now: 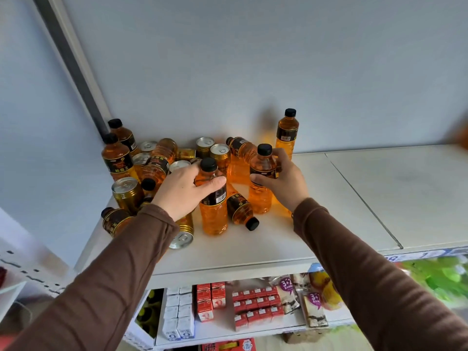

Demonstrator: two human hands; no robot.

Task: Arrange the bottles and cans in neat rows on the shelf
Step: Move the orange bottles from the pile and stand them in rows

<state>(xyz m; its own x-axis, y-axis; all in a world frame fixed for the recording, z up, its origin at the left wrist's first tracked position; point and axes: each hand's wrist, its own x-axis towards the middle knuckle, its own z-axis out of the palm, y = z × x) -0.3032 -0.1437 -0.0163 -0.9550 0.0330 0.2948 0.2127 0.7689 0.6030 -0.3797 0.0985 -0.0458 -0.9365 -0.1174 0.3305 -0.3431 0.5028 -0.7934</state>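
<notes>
White shelf against pale blue-grey wall, top board in two panels with a seam right of centre. Bottles and cans piled at left half, right panel bare.

Left hand, brown sleeve, wrapped around upright orange bottle near shelf front, thumb across the label, black cap above the fingers. Right hand, brown sleeve, gripping second upright bottle just right of the first, thumb in front, fingers behind. Both bottles standing on the shelf, close together but not touching.

Bottle count, orange liquid with black cap and black label: about ten visible. Upright: two held, one alone at back right by the wall, two at back left corner. Lying or tilted: one between the held pair with cap toward shelf front, one tilted behind the held pair, one in mid pile, one at front left under the left sleeve, one black cap showing mid pile, body hidden. Exact total uncertain, pile overlaps.

Gold cans with silver pull-tab tops: about seven seen. Upright at back centre, two; upright at left front; lying at front with top toward camera; three more tops in the pile, partly hidden.

Lower shelf: red cartons, white boxes, snack packs, green blur at far right.
</notes>
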